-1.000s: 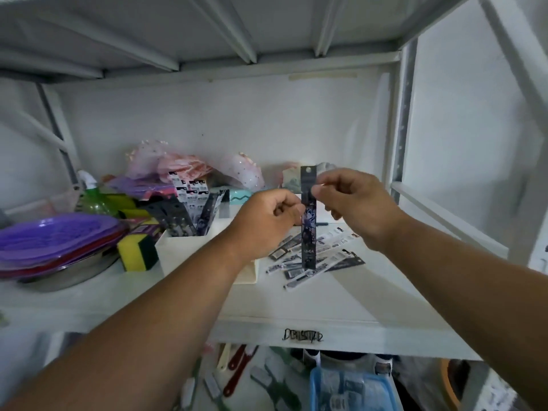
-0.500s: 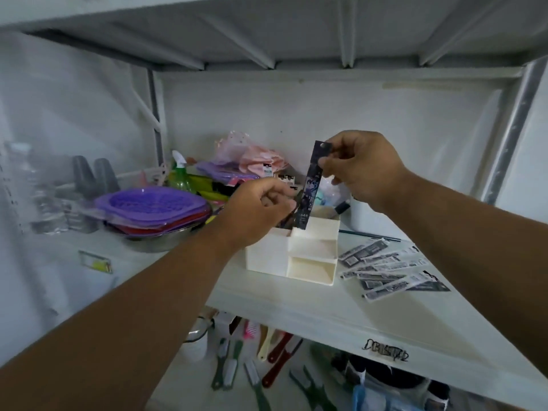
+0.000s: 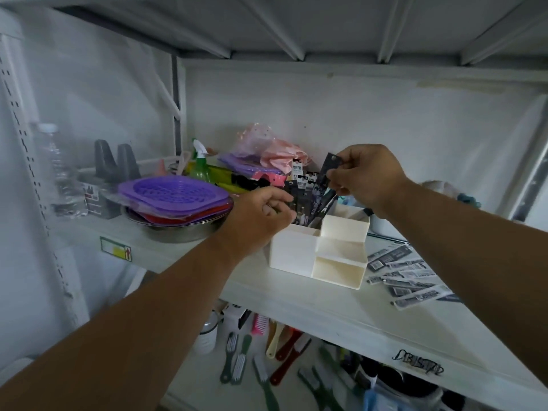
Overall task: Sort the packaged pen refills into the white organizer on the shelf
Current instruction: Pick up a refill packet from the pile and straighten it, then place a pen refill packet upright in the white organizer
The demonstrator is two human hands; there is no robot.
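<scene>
White metal shelf [image 3: 311, 307], white back wall; another shelf overhead. White organizer [image 3: 299, 253] near the front edge, refill packs upright in its rear left compartment. Right hand [image 3: 366, 178] pinches a dark refill pack [image 3: 321, 180], tilted, lower end in that compartment. Left hand [image 3: 261, 216], fingers curled, touches the standing packs. Loose refill packs [image 3: 406, 280] lie right. Left: purple trays [image 3: 175, 197] on a steel bowl [image 3: 178, 229]; green spray bottle [image 3: 200, 164].

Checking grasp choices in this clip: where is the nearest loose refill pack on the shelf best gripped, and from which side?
Nearest loose refill pack lies flat at the pile's front. Probably pinch its right end from above and in front, where the right hand would reach it.
</scene>
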